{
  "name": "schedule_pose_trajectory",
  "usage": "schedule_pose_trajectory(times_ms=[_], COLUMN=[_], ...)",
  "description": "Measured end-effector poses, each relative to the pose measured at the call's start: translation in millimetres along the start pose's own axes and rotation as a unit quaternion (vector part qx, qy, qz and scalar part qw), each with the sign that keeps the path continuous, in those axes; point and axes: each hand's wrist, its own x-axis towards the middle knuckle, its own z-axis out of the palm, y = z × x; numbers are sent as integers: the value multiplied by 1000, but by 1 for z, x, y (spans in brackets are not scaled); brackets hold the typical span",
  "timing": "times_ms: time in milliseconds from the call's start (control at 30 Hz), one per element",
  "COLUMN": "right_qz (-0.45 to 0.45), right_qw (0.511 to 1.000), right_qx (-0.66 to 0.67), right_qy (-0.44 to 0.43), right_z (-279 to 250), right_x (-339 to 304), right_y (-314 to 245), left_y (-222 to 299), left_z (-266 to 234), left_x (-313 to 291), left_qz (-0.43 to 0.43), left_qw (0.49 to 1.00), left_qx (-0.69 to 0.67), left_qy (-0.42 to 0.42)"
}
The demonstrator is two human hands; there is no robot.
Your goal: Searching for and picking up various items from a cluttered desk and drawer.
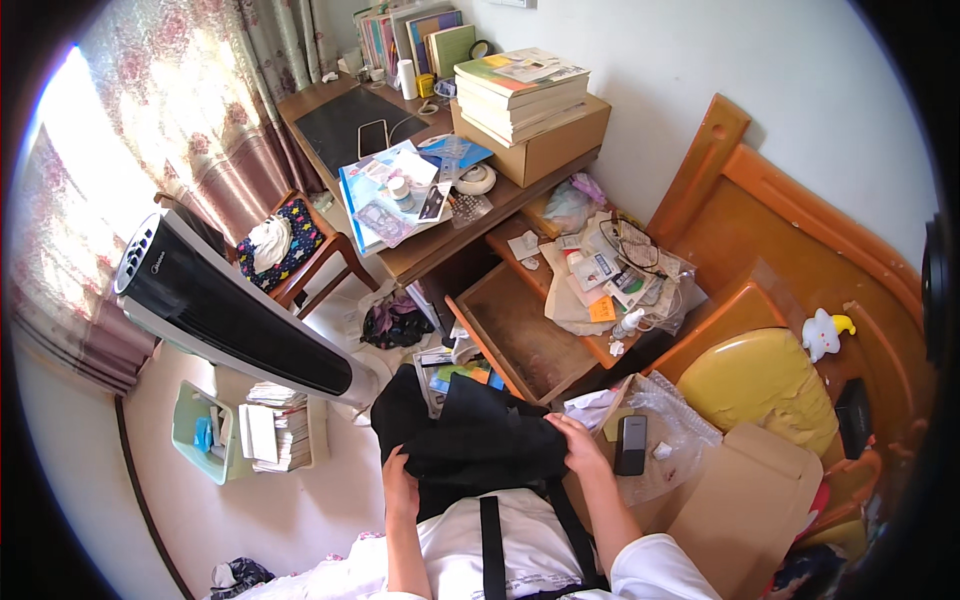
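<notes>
A piece of black cloth (490,442) is stretched across my lap between my two hands; whether it is a bag or a garment I cannot make out. My left hand (400,484) grips its left edge, fingers closed at the fabric. On the other side my right hand (578,442) pinches the right end, thumb on top. An open drawer (520,335) with a bare wooden bottom juts out just beyond the cloth. Close to my right hand, a dark mobile phone (631,445) lies on bubble wrap (685,415).
Behind the drawer, a desk (430,262) bears books, papers and a cardboard box (545,140). To the left stand a tower fan (240,300), a chair (335,240) and a green bin (185,430). Cardboard (745,490) and a yellow cushion (760,385) are at right.
</notes>
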Motion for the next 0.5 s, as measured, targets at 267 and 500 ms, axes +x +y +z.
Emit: schedule_pose_trajectory(times_ms=[267, 500], right_qz=[-19, 11], right_qw=[983, 973], right_qx=[104, 24], right_qy=[-149, -228], right_z=[33, 52], right_x=[-39, -55], right_y=[-29, -36], left_y=[-1, 9], left_z=[-23, 55], left_x=[8, -13], left_qz=[74, 389], left_qw=[894, 586], left_qx=[442, 699], left_qy=[30, -131])
